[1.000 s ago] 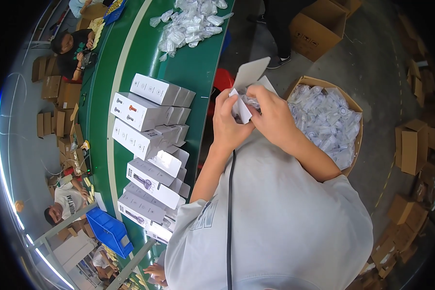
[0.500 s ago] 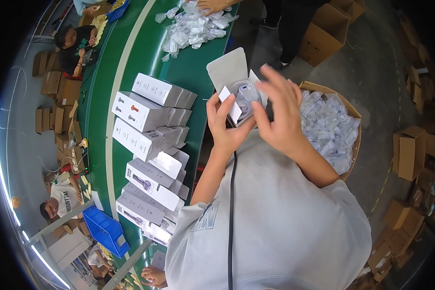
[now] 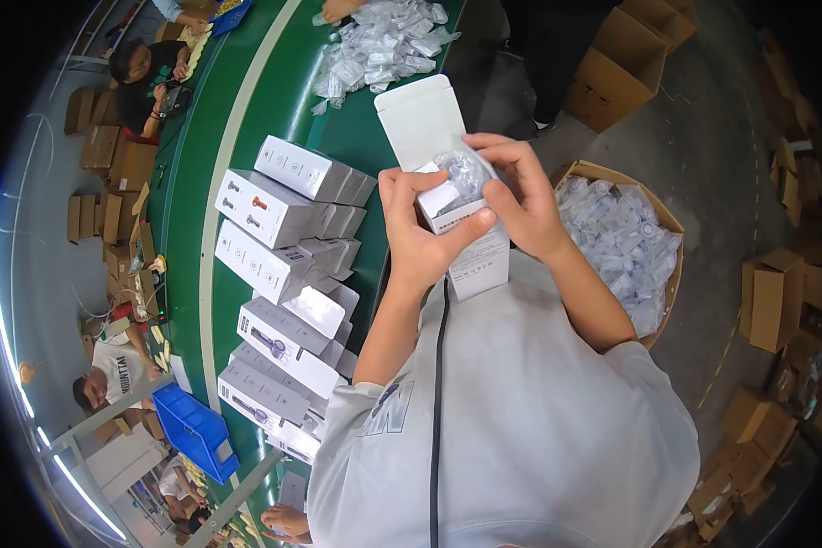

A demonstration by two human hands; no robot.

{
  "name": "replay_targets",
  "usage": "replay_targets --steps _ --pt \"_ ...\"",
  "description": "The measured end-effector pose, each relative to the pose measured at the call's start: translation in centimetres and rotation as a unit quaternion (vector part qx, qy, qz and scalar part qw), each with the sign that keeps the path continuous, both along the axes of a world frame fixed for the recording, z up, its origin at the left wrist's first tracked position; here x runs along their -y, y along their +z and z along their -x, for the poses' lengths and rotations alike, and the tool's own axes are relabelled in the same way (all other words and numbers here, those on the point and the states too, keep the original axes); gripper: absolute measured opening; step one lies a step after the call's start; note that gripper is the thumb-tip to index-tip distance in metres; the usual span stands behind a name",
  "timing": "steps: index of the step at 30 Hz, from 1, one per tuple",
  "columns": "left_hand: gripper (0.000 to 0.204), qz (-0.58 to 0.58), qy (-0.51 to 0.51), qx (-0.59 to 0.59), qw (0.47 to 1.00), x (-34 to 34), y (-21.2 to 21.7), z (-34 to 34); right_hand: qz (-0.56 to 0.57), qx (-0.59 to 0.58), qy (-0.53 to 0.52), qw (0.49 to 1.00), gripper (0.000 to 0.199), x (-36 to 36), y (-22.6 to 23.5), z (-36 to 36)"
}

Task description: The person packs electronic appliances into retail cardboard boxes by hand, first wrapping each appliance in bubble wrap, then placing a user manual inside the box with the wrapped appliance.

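Just off the right edge of the green surface (image 3: 288, 96), an open white box (image 3: 479, 260) is being held up in front of the wearer's shirt (image 3: 539, 384). The left hand (image 3: 416, 228) is grasping the box from its left side, the thumb lying across the front near the top and a fingertip reaching to a small side flap. The right hand (image 3: 527, 201) is clasping the opposite side, thumb near the rim. A clear-wrapped item (image 3: 463, 173) is sitting in the mouth, and the lid flap (image 3: 420, 111) is standing raised. White boxes (image 3: 256, 260) are lying in rows on the surface, and clear bags (image 3: 384, 46) are heaping up at its far end. A blue bin (image 3: 192, 429) is resting toward its near left. Well to the surface's right, a cardboard carton (image 3: 677, 265) is holding more clear bags. A co-worker's hand (image 3: 288, 522) is reaching over the surface's near end.
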State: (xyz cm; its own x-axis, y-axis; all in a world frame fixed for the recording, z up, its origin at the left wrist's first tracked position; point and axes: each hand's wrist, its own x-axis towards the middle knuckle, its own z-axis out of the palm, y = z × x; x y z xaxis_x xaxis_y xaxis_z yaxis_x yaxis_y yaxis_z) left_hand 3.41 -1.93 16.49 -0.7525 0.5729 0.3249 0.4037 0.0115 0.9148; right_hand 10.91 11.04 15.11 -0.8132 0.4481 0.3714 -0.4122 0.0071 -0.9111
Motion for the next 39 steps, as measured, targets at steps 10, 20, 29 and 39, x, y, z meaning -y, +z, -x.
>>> replay_targets --steps 10,20,29,39 --pt "0.045 -0.048 -0.009 0.222 0.974 -0.8 -1.8 0.0 -0.099 0.035 -0.016 0.994 0.013 -0.4 -3.7 1.1" --pt "0.030 -0.217 0.022 0.188 0.958 -1.5 -4.7 0.3 0.181 -0.015 0.007 0.983 0.007 1.0 -4.0 1.6" --pt "0.018 -0.049 -0.076 0.026 0.996 -0.3 -5.0 2.3 0.100 0.070 0.093 0.988 0.008 -2.0 -3.4 0.4" --pt "0.017 0.014 -0.107 0.146 0.983 -1.2 -1.6 2.0 0.085 0.132 0.063 0.986 0.012 -1.7 -1.7 -0.5"
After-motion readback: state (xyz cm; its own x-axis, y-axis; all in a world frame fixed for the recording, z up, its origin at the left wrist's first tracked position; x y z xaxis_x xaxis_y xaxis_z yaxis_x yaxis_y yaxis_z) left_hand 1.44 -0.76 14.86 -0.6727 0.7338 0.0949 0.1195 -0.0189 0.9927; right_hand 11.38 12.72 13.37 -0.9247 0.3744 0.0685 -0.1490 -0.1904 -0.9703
